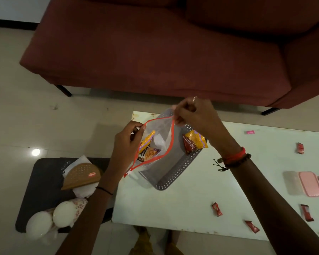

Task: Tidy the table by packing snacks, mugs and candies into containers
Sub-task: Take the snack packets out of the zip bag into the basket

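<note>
Candies (217,209) are lying scattered lower right on the tabletop (182,208). At centre, the left hand (126,144) and right hand (191,113) are each pinching the limp, slippery zip bag (160,142) by its stiffer red rim, above the basket (173,173); a snack packet (148,150) is sitting inside the bag.

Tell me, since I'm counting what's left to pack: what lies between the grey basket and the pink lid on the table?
In the head view, nothing lies between the grey basket and the pink lid: that table stretch is bare, crossed above only by the right forearm.
</note>
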Motion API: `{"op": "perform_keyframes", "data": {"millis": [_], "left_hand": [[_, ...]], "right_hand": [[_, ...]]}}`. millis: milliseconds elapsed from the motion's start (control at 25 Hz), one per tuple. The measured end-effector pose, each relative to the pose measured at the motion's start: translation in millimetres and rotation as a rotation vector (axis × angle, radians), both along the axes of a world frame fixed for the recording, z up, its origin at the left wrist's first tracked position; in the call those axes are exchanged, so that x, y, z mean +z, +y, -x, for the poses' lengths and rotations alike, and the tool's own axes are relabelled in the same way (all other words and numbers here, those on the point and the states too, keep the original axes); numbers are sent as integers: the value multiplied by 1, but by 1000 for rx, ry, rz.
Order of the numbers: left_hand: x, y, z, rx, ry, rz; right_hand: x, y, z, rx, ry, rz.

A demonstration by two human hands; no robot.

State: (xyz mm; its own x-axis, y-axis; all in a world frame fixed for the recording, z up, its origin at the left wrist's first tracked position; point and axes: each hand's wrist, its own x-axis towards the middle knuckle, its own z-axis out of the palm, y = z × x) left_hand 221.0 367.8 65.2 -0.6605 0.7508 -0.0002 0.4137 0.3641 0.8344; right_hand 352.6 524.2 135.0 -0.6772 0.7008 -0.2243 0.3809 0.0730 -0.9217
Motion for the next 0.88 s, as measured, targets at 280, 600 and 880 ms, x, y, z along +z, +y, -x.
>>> {"op": "perform_keyframes", "data": {"millis": [280, 600, 880], "left_hand": [[8, -10, -42, -57, 104, -74], [22, -24, -86, -144, 78, -60], [27, -22, -94, -120, 49, -73]], "right_hand": [[-55, -59, 10, 812, -614, -394], [-116, -88, -8, 840, -820, -774], [-105, -97, -23, 754, -687, -883]]}}
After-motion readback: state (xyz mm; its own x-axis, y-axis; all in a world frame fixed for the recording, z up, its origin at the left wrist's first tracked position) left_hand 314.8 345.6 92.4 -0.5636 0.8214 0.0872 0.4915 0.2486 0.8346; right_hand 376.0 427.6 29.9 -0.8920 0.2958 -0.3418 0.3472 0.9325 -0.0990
